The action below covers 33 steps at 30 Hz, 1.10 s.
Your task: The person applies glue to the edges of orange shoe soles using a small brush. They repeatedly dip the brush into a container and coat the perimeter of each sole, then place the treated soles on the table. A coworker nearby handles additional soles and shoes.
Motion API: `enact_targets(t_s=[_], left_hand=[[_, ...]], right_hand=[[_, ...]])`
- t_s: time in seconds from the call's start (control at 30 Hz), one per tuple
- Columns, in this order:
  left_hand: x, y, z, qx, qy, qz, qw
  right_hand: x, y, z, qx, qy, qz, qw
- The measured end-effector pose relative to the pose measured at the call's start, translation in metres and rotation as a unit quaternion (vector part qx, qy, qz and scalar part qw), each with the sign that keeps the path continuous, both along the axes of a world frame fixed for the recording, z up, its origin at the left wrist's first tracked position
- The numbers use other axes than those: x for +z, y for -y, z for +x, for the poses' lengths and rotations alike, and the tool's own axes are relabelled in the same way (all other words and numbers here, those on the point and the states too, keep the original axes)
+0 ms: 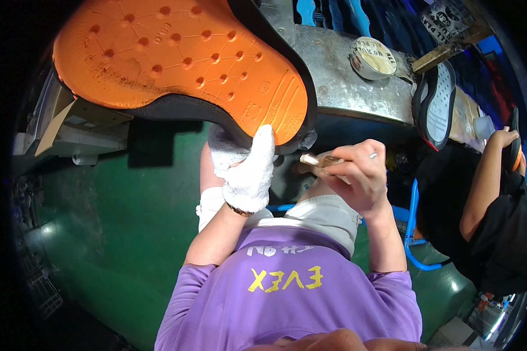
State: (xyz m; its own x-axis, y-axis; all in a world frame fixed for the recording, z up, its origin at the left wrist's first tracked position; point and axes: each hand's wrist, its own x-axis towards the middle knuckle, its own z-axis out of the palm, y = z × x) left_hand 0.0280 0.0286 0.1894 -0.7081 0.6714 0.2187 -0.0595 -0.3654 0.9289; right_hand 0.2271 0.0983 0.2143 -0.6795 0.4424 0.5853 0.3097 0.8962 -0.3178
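- Fingers of L hand [249, 172], in a white knit glove, are clamped on the heel end of a shoe [181, 64]: gloved thumb lies up over the orange sole, rest of the fingers wrap behind the dark upper, out of sight.
- Shoe is held sole-up, close to the camera, filling the upper left; orange sole w/ round studs and thin grooves, black rim round it. Heel end points lower right, toe end toward the upper left.
- Under the shoe at far left: grey machine housing [82, 131] w/ a cardboard-coloured edge; green floor [111, 234] below.
- Centre bottom: person's purple shirt [287, 292] and light shorts [328, 213], seen from above.
- R hand [357, 175], bare, ring on one finger, fingers closed round a small brush [319, 159] w/ a pale wooden handle; its tip sits just beside the heel end of the sole, right by the gloved thumb. Can't tell if tip touches the sole.
- Behind the hands: worn metal tabletop [345, 82] w/ a round tin [373, 58] on it.
- Right of tin: another shoe [436, 105], dark w/ white-grey sole, stands on edge on the tabletop.
- Far right: co-worker in black, one arm [486, 181] raised to a dark round object w/ an orange edge.
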Motion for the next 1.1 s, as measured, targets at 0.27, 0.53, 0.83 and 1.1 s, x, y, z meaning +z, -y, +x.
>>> enact_targets(t_s=[0.27,0.53,0.83,1.1], left_hand=[[-0.009,0.01,0.001,-0.005,-0.056,0.015,0.998],[0.003,0.007,0.006,-0.005,-0.015,0.018,1.0],[0.008,0.006,0.006,-0.029,0.012,0.027,0.999],[0.007,0.003,0.005,-0.029,0.021,0.012,0.999]], right_hand=[[-0.003,0.001,-0.001,-0.055,-0.018,0.016,0.998],[-0.008,-0.007,0.003,-0.149,-0.023,0.085,0.985],[-0.003,-0.004,0.0,-0.099,-0.024,0.06,0.993],[-0.003,0.004,0.0,-0.028,-0.005,0.014,1.0]])
